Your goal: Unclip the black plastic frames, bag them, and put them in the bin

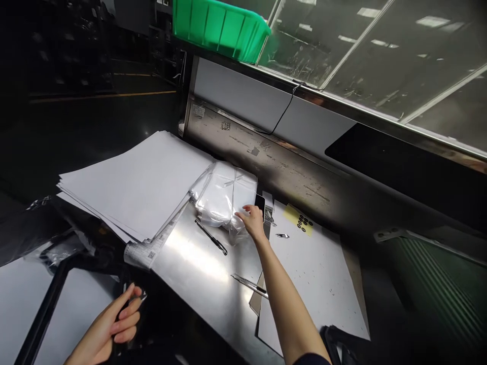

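In the lower left, my left hand is closed, thumb against curled fingers. A small shiny bit shows at its fingertips, too small to name. My right hand is over the right edge of a stack of clear plastic bags tied with a strip. Its thumb and index finger are apart, and I see nothing held between them. A dark phone-like object lies partly hidden behind this hand. On the metal table are a black pen and a slim metal tool, partly covered by my right forearm.
Large white sheets are piled at the left. A white board on the right bears a yellow note with black oval stickers and a small blade-like piece. A green bin stands on the shelf above.
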Available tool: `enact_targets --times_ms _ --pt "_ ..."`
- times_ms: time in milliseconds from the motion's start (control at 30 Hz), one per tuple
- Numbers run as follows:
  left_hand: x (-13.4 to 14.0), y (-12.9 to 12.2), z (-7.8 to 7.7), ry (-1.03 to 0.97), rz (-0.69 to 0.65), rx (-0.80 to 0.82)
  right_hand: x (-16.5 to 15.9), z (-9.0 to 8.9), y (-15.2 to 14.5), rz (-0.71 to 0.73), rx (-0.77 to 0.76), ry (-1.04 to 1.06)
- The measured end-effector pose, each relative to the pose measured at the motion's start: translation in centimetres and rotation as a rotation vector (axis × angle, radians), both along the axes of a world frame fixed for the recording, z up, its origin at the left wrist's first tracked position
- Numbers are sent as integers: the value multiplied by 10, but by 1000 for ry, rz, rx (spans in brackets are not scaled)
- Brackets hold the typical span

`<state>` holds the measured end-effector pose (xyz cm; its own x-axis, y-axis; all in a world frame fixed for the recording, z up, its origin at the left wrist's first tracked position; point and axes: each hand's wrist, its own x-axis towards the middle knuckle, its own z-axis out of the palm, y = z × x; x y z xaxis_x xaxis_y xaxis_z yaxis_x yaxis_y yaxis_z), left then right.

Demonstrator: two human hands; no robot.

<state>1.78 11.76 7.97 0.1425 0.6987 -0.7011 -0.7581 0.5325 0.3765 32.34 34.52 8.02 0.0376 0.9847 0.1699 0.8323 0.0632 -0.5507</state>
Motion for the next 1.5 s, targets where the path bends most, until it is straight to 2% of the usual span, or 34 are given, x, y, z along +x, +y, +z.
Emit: enact_targets --times_ms 133,333,467,567,667,767,867,1000,1100,1233,1400,1500 --pt "-1 -10 0 71 -8 -24 8 -6 37 43 -102 -122" --pt "-5 -11 -7 115 -17 -31 26 8 59 -12 -71 -181" --pt "-6 -9 -9 158 -34 -32 35 17 42 8 22 -201" --pt "-4 -8 -8 156 -48 -43 27 17 14 132 69 -202" --pt "1 -7 -7 170 -62 -28 13 10 -8 284 21 -205" --pt "4 -7 -6 191 -64 3 6 0 -13 353 -76 -173" --pt "4 -7 -6 195 -93 21 15 -1 -5 344 -180 -77" --pt "9 0 -4 260 -150 62 37 8 2 225 -261 112" --pt "26 17 1 298 -187 127 44 13 -8 184 -341 267" --pt "69 52 8 279 -256 230 34 10 -39 186 -416 466" --pt "135 98 10 263 -338 240 3 5 -88 179 -410 686" --pt "157 110 5 303 -362 202 -3 6 -109 129 -368 820"
